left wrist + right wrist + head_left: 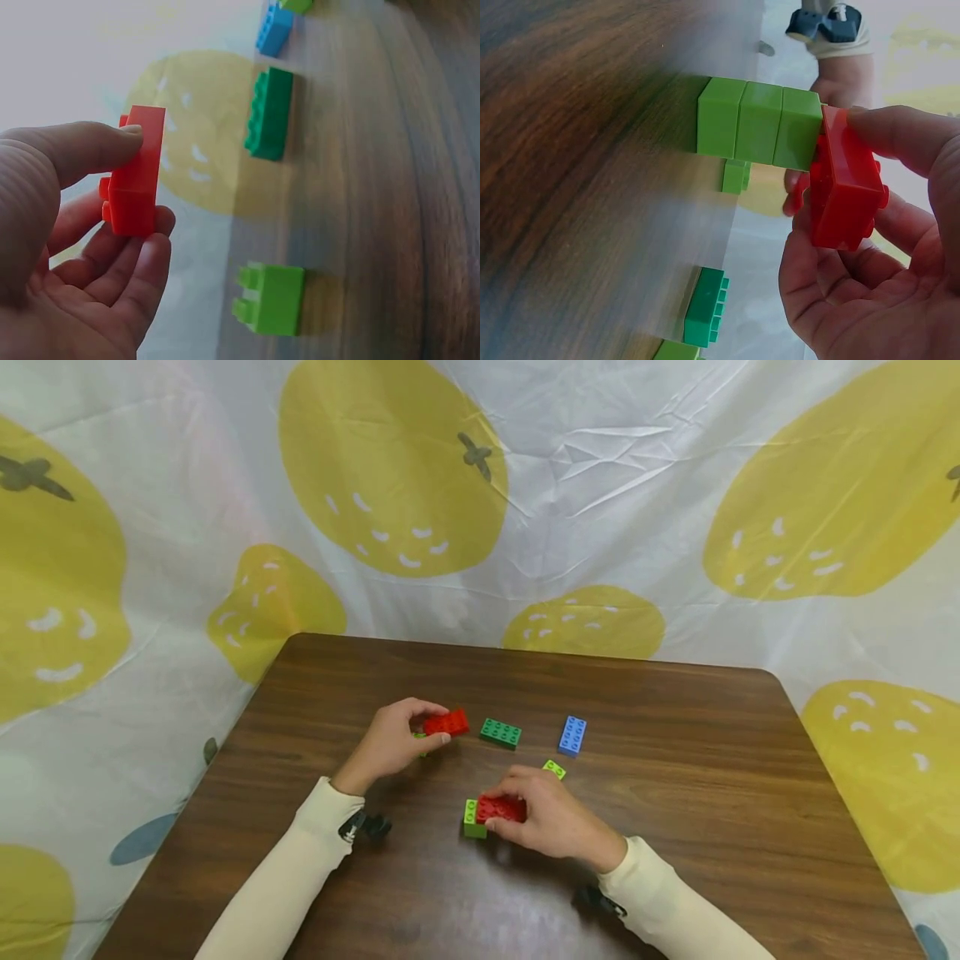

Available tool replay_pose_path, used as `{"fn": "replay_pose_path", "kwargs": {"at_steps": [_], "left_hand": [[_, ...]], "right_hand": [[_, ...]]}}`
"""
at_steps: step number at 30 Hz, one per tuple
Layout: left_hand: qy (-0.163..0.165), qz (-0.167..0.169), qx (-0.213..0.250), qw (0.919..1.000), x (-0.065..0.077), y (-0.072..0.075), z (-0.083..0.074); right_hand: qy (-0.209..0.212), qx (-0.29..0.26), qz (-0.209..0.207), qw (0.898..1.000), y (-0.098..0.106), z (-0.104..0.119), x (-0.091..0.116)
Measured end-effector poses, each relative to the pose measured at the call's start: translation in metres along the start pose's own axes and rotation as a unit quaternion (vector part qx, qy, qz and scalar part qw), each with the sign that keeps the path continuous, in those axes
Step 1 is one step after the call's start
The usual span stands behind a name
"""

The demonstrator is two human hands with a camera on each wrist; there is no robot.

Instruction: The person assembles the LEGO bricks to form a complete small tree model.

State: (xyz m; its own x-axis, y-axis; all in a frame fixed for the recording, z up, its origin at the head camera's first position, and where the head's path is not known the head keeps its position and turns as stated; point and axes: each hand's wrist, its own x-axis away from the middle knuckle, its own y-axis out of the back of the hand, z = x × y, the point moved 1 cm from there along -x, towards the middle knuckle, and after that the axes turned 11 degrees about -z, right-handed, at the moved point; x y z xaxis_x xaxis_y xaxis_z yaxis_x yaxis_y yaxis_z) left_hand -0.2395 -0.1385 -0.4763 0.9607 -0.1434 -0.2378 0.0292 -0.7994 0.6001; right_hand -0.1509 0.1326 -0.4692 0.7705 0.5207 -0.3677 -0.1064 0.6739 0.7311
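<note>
My left hand (390,739) holds a red toy brick (447,722) with eight studs between thumb and fingers. In the left wrist view this brick (139,172) is raised off the tabletop, and a small lime green brick (277,300) stands below. My right hand (551,814) pinches a second red brick (504,809) by its sides. That brick sits at the top of a stack of three lime green bricks (759,122) and juts out to one side, as the right wrist view shows. The stack stands upright on the table.
A dark green brick (500,733) lies studs up between the hands, farther back. To its right is a blue brick (572,736), and a lime green brick (553,769) shows just beyond my right hand. The brown table (675,735) ends at a fruit-patterned curtain (585,527).
</note>
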Motion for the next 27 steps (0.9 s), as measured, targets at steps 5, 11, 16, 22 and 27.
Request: {"fn": "replay_pose_path", "kwargs": {"at_steps": [5,11,16,22,27], "left_hand": [[-0.035,0.004,0.009,0.9993,0.011,0.007,-0.012],[-0.054,0.011,0.018,0.9983,0.025,0.014,-0.018],[-0.074,0.022,0.02,0.9969,0.037,0.018,-0.025],[-0.088,0.027,0.016,0.9956,0.049,0.019,-0.029],[-0.084,0.045,0.031,0.995,0.059,0.016,-0.028]], "right_hand": [[0.002,0.002,0.0,1.0,0.0,0.0,-0.001],[-0.001,0.005,0.002,1.0,0.001,0.0,-0.002],[-0.003,0.0,0.003,1.0,0.001,-0.001,-0.002],[-0.009,-0.003,0.005,1.0,0.001,-0.002,0.0],[-0.008,-0.001,0.006,1.0,-0.001,-0.002,0.0]]}}
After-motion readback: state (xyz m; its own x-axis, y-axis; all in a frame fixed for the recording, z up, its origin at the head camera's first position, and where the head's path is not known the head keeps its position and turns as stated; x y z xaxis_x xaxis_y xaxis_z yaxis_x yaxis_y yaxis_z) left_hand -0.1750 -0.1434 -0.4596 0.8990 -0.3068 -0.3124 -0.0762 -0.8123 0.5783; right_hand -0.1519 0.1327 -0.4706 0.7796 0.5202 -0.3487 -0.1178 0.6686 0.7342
